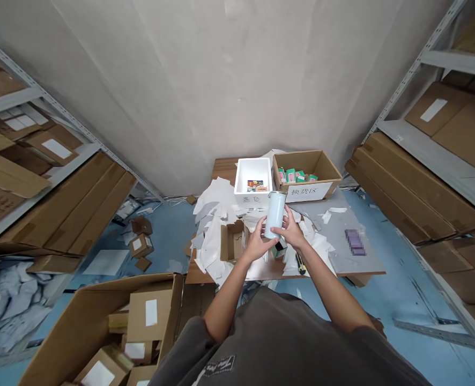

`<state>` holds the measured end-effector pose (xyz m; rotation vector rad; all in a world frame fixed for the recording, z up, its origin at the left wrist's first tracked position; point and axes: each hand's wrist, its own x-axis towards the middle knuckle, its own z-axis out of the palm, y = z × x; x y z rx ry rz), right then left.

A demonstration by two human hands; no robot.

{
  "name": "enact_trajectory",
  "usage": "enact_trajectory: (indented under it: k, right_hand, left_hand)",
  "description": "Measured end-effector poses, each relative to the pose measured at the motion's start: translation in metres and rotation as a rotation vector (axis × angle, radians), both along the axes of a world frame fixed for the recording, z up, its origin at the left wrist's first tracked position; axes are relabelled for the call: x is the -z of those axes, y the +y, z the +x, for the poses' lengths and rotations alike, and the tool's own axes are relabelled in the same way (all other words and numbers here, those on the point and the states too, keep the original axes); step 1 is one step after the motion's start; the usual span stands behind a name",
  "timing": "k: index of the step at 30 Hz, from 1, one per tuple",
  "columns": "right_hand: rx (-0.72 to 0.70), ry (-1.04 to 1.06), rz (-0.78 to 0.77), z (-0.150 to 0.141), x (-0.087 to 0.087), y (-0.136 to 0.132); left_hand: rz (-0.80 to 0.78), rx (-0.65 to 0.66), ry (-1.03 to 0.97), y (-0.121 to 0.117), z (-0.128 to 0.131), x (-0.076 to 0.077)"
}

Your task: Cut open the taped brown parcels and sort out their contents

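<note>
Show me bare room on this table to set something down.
The table's grey right side is free between paper scraps and the purple item. A little bare wood shows back-left, beside the white bin. The middle is crowded: paper, an open carton, and the left hand and right hand on a pale blue cylinder.

Far side of tabletop [222, 168]: white bin [240, 200] and cardboard carton [302, 161] block, side by side; open tops allow entry from above. Centre: held pale blue can [276, 209] in the way. Left: crumpled paper [215, 198], small open box [224, 245]. Near edge: cutter [301, 265]. Right: grey area [339, 230] passable, left of purple item [355, 242].
</note>
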<state>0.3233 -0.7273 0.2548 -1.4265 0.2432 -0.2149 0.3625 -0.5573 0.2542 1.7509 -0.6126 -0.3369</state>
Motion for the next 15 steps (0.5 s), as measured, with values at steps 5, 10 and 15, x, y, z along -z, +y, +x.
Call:
enact_trajectory:
  k: [5,10,15]
  right_hand:
    - [0.11,-0.016,-0.143,-0.005,0.009,0.008]
    - [0.04,0.022,-0.01,-0.005,0.013,0.006]
    - [0.111,0.034,-0.176,-0.006,0.011,0.004]
  left_hand:
    - [0.062,-0.076,-0.099,-0.001,0.002,0.002]
    - [0.003,0.014,-0.039,0.003,0.003,0.004]
    - [0.096,-0.063,-0.13,0.002,0.002,0.006]
